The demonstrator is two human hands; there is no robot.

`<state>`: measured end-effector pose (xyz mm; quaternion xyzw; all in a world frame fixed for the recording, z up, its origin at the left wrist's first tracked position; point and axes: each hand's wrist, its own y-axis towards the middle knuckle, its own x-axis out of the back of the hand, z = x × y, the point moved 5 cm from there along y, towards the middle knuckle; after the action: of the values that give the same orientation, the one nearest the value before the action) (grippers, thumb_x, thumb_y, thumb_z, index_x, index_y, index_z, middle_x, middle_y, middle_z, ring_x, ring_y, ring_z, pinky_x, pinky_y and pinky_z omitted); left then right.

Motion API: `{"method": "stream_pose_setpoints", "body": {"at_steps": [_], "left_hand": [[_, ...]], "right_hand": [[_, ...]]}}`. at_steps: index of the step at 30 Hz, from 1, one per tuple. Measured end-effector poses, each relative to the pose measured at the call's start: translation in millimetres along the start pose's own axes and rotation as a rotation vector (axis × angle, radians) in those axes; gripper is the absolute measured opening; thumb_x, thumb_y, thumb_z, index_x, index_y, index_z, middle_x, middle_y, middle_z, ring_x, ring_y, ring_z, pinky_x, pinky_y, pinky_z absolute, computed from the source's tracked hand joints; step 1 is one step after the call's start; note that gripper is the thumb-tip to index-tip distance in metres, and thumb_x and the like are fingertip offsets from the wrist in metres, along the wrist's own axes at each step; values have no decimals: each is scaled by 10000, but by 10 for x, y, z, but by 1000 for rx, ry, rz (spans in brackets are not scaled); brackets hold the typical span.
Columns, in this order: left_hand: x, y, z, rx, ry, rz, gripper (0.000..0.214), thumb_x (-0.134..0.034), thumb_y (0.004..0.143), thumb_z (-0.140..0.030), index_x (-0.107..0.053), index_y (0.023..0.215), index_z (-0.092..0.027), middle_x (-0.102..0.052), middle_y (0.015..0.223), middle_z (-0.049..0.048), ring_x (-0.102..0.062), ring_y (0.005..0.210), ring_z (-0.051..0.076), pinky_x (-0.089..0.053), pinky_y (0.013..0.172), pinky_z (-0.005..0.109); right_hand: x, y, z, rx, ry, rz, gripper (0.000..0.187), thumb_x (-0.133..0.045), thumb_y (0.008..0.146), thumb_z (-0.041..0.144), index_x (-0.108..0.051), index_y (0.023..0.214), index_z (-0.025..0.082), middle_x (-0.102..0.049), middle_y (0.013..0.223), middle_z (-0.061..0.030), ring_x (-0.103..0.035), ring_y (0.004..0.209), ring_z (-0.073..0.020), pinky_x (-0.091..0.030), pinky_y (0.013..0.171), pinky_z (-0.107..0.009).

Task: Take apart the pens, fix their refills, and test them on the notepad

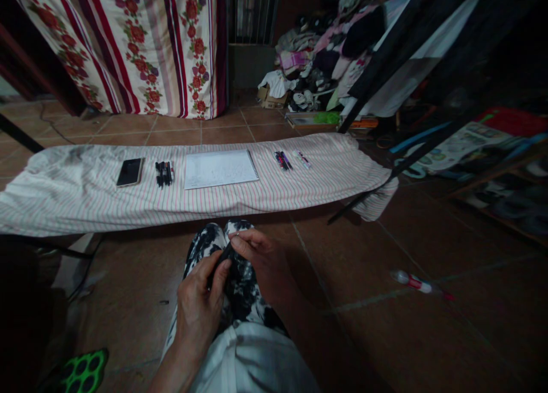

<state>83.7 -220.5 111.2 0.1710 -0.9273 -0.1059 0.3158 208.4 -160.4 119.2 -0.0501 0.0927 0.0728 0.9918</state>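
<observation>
Above the lap, my left hand (197,296) is closed around the lower part of a slim black pen (224,256). My right hand (262,259) pinches the upper end of the same pen between thumb and fingers. The pen slants up to the right, and the fingers cover much of it. Beyond the hands, a cloth-covered bench (222,201) carries a spiral notebook (220,169) with writing on its page. Several dark pens (164,174) lie left of the notebook, and a phone (131,172) lies farther left. To its right are several more pens (283,161) and some light-coloured pens (302,159).
Black metal bars (385,179) slope past the bench's right end. On the tiled floor at right lies a plastic bottle (413,281). A bright green perforated object (85,371) is at lower left. Behind stand a flowered curtain (166,50) and a heap of clothes (325,50).
</observation>
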Motion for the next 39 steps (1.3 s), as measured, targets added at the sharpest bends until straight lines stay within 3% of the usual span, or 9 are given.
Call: {"method": "stream_pose_setpoints", "body": {"at_steps": [3,8,11,15,19,22,29,35,39], "left_hand": [[1,-16,-16,40,-9,29,324,-503,838,-388,-683,969,-153,-716,816,74,-666,688,189,-521,611,277],[7,-18,-4,234,-65,134,409,-504,809,-476,-697,936,-138,-590,531,4,-531,463,146,-408,442,242],[-17,-9,-33,342,-212,234,426,-519,791,-497,-696,904,-127,-483,454,-37,-456,430,116,-347,412,214],[-15,-8,-86,380,-289,220,413,-533,781,-495,-698,866,-127,-447,447,-50,-427,432,101,-329,417,202],[44,4,-92,283,-135,50,374,-531,791,-465,-703,918,-159,-614,586,7,-557,544,152,-430,513,240],[43,30,-81,181,-72,28,337,-523,809,-431,-695,953,-179,-700,771,54,-636,691,197,-496,622,287],[37,61,-114,0,63,51,274,-511,848,-355,-656,1003,-183,-703,908,68,-664,826,197,-524,720,299],[57,41,-214,-176,203,-19,270,-469,875,-273,-615,1078,-170,-679,923,75,-646,840,185,-514,727,287],[89,36,-241,-257,254,-104,253,-489,866,-238,-608,1079,-169,-664,925,74,-621,851,189,-496,752,298]], "right_hand": [[-7,-23,27,35,-23,-18,104,-643,709,281,-693,711,190,-680,767,-19,-611,790,-161,-456,770,-289],[-5,-43,23,54,-26,-14,87,-616,723,250,-684,709,198,-657,745,-5,-596,775,-147,-448,756,-270],[9,-50,12,53,-31,2,91,-610,730,250,-680,711,194,-650,744,-4,-589,773,-144,-442,751,-266],[1,-53,30,68,-35,18,106,-604,749,266,-683,737,196,-653,762,-1,-591,783,-139,-437,759,-259],[-45,-33,39,-15,-8,33,150,-593,757,300,-689,798,192,-669,808,-9,-598,828,-149,-439,787,-264],[-47,-16,27,-64,-75,38,212,-555,782,330,-701,844,190,-654,752,-2,-585,765,-141,-443,726,-253],[24,-10,-29,-50,-89,55,294,-519,821,391,-698,952,198,-624,743,4,-538,719,-127,-414,673,-236],[8,1,3,-45,-58,87,268,-550,807,354,-683,975,193,-629,798,-4,-519,728,-121,-403,685,-234],[-6,12,3,-51,-25,76,216,-577,782,351,-661,881,179,-578,728,12,-489,679,-108,-386,638,-224]]}}
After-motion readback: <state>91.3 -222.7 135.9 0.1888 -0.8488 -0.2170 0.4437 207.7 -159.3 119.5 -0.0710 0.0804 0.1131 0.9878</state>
